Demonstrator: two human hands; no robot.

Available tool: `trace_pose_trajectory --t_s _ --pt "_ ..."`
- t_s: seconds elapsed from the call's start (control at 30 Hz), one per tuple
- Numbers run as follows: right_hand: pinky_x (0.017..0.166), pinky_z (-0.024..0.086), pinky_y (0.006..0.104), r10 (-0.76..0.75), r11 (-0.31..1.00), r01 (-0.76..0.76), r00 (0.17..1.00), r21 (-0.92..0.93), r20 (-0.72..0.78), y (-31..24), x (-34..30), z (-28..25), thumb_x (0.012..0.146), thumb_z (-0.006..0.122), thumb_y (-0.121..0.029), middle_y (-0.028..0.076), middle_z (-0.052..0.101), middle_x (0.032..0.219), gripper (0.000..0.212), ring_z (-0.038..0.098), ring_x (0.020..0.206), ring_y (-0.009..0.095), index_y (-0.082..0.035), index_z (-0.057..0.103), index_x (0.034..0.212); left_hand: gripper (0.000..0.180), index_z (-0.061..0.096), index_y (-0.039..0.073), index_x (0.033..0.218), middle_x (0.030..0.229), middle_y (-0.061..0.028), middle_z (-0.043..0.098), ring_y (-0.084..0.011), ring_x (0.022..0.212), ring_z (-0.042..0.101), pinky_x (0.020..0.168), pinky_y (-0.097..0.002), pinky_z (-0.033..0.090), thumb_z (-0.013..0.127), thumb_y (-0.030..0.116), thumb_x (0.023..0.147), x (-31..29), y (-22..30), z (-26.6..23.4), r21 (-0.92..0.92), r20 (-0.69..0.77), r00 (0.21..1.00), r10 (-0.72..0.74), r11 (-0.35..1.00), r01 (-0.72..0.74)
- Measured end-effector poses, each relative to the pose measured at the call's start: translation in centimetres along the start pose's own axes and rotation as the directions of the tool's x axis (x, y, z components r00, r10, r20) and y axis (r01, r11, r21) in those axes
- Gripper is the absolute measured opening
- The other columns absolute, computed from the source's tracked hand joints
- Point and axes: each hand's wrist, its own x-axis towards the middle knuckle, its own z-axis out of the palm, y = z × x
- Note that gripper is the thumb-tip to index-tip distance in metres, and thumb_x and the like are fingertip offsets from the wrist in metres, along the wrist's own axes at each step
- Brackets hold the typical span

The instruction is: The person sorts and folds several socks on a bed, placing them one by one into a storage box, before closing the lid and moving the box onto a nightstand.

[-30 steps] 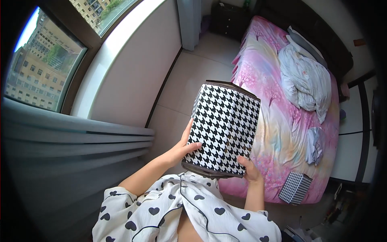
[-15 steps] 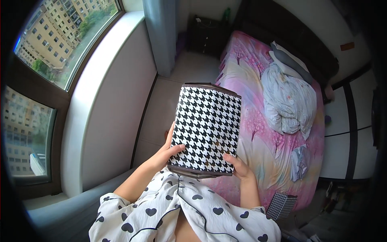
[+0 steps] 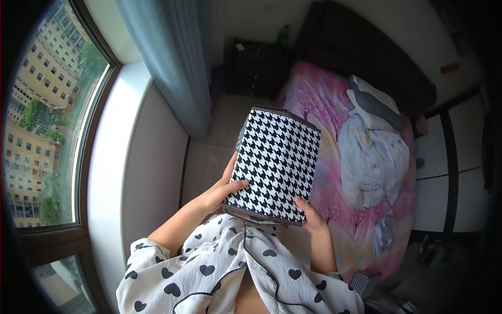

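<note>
A black-and-white houndstooth storage box (image 3: 276, 165) with dark brown trim is held up in front of my chest, tilted slightly. My left hand (image 3: 224, 189) grips its lower left side, the thumb lying on the patterned face and the other fingers hidden behind. At the lower right corner, my right hand (image 3: 311, 215) holds it the same way, thumb on the front. What is inside the box, if anything, cannot be seen.
To the right stands a bed (image 3: 327, 144) with a pink tree-print sheet, a crumpled pale quilt (image 3: 371, 162) and pillows (image 3: 372, 107). A smaller checked box (image 3: 361, 282) is at its foot. A nightstand (image 3: 256, 68), blue curtain (image 3: 167, 63) and windowsill (image 3: 112, 157) lie beyond and left.
My view has swung, so the window and curtain appear shifted. The box sits slightly further right and shows more of its left side. Both hands keep their grip.
</note>
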Motion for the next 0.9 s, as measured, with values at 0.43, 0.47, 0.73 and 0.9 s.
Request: trace_pose_trajectory --t_s 0.43,0.47,0.73,0.9 --pt "0.108 0.039 0.0362 0.041 0.999 -0.040 0.997 -0.009 0.064 -16.1 31.0 -8.3 0.097 0.060 -0.037 0.010 0.049 0.145 0.066 0.047 0.132 0.021 -0.001 0.038 0.148 0.100 -0.001 0.014 0.160 0.160 -0.0138 0.023 -0.0252 0.144 0.030 0.116 -0.0370 0.025 0.067 0.025 0.088 32.4 13.0 -13.2 0.060 0.052 0.999 -0.003 0.998 0.000" --pt "0.108 0.040 0.0361 0.073 0.997 -0.075 0.992 0.010 0.101 -17.2 33.5 -9.0 0.097 0.060 -0.038 0.009 0.049 0.145 0.066 0.048 0.131 0.020 -0.001 0.039 0.147 0.100 0.000 0.012 0.160 0.159 -0.0148 0.025 -0.0255 0.144 0.028 0.117 -0.0359 0.023 0.068 0.029 0.088 34.6 14.0 -14.4 0.071 0.028 0.998 -0.050 0.996 0.047" --pt "0.106 0.039 0.0331 0.122 0.991 -0.122 0.992 -0.057 -0.001 -21.8 50.0 -9.5 0.091 0.068 -0.037 0.008 0.049 0.144 0.074 0.047 0.131 0.022 -0.004 0.036 0.149 0.112 0.011 0.016 0.160 0.159 -0.0168 0.028 -0.0316 0.144 0.030 0.117 -0.0448 0.025 0.080 0.042 0.076 47.3 20.2 -24.6 0.142 -0.041 0.997 -0.069 0.987 0.074" --pt "0.109 0.036 0.0391 0.112 0.991 -0.121 0.984 -0.051 -0.139 -22.8 59.6 -9.4 0.088 0.073 -0.033 0.009 0.041 0.149 0.089 0.038 0.137 0.025 -0.011 0.019 0.155 0.108 0.015 0.014 0.159 0.159 -0.0164 0.028 -0.0328 0.144 0.030 0.117 -0.0458 0.025 0.081 0.037 0.077 56.4 28.7 -29.9 0.278 -0.080 0.971 -0.225 0.930 0.239"
